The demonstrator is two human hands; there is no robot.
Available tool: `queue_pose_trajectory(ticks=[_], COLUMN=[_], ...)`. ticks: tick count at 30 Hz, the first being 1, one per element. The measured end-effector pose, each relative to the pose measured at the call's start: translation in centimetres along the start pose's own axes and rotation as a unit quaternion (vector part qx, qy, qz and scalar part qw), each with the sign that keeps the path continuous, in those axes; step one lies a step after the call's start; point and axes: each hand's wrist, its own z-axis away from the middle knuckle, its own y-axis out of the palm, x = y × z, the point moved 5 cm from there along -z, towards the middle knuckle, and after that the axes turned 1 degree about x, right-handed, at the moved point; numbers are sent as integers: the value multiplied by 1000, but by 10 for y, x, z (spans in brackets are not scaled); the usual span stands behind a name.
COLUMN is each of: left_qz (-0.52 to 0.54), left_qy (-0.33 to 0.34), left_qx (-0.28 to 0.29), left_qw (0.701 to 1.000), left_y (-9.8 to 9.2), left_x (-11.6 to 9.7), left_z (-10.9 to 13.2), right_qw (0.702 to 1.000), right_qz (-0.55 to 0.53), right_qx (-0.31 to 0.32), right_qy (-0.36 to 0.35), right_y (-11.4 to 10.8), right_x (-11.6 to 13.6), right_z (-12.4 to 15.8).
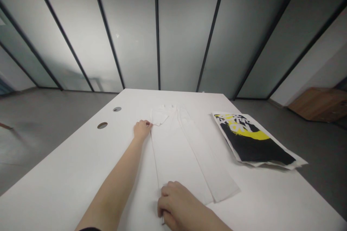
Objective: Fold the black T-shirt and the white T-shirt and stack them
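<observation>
Left hand (142,129), mid-frame, and right hand (177,204), bottom centre, pinch the garment (176,158), seemingly aligning it; shifting likely needs even tension.

- We took this place for an office or similar workroom, unsure exactly which.
- We faced a frosted glass partition (187,36) with dark frames (157,25).
- We had a white table (67,187) with two round holes (102,125).
- We saw plain grey floor (54,115) around it.
</observation>
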Motion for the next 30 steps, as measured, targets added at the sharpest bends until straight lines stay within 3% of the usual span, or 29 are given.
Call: queue_pose_trajectory(ticks=[10,16,22,26,30], left_qz=[148,287,357,372,351], left_qy=[-36,-48,-87,-118,-155], left_qx=[5,69,100,64,26], left_qw=[988,954,925,918,923], left_y=[-10,-17,-5,-5,-14], left_x=[24,30,30,39,54], left_z=[-8,-13,-10,-11,-16], right_qw=[997,994,996,994,995], right_qz=[-15,-37,-73,-102,-98], right_qx=[2,9,6,26,-14], right_qy=[-81,-106,-59,-15,-1], right_y=[8,23,28,21,12], right_x=[5,4,-2,0,0], right_z=[1,-3,-4,1,4])
